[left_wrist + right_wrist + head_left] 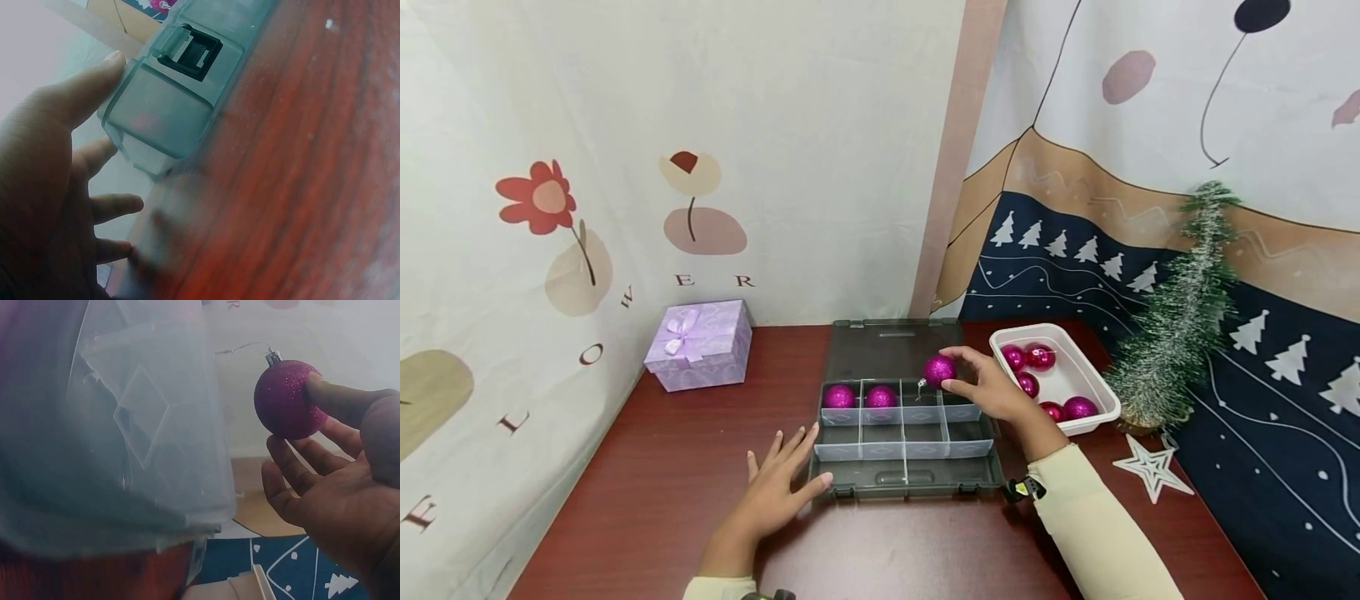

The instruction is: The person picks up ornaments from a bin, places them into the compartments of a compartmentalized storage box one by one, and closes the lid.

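Observation:
Between thumb and fingers, my right hand point(992, 387) pinches a glittery magenta Christmas ball point(939, 370) above the back row of a grey divided box point(887, 472). The ball's silver cap and wire hook point(273, 357) show in the right wrist view. Two similar balls, one point(839, 396) in the back-left compartment and another point(880, 397) beside it, lie in the box. My left hand point(772, 487) spreads its fingers at the box's left side, with the thumb by the front-left corner. In the left wrist view, the thumb point(94, 84) touches the box's edge near a black latch point(195, 53).
Right of the box, a white tray point(1101, 392) holds several magenta balls. Beyond it stand a small frosted tree point(1176, 333) and a white star point(1152, 468). A lilac gift box point(700, 346) sits at the back left. The box's lid point(880, 350) lies opened backward.

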Demonstrator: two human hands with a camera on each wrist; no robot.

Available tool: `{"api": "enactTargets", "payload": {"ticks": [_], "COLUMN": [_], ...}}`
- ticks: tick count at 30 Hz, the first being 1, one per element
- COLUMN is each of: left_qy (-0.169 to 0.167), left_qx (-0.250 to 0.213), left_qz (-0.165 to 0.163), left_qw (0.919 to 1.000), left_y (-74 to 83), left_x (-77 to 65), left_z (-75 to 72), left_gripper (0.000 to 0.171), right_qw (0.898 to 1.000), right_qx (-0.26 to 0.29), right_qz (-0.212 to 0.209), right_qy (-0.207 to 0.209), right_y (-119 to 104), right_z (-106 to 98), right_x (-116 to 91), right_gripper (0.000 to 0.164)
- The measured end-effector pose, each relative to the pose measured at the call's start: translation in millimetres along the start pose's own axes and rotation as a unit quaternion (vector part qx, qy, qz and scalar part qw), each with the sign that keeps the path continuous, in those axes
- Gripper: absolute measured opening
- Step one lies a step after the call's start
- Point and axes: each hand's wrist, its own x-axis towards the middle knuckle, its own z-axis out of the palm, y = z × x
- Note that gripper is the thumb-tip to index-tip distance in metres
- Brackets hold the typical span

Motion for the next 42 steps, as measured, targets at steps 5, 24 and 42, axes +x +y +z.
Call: {"api": "enactTargets", "payload": {"ticks": [5, 24, 42], "left_qy": [-0.004, -0.010, -0.009], "left_qx": [0.001, 0.000, 0.002], "left_qz": [-0.001, -0.007, -0.005], "left_qw": [1.0000, 0.9999, 0.9999], "left_y": [0.8, 0.1, -1.0], "left_x": [1.5, 1.0, 0.7], "left_z": [-1.9, -1.6, -1.4], "left_gripper": [0.084, 0.084, 0.084], "right_qw": [1.000, 0.993, 0.987], "right_qx": [-0.029, -0.113, -0.145], "right_qz": [-0.004, -0.006, 0.027], "right_qy": [-0.004, -0.033, -0.061], "right_y": [0, 12, 9], "right_z": [7, 31, 39], "right_x": [5, 9, 6], "right_gripper": [0.047, 0.047, 0.044]}}
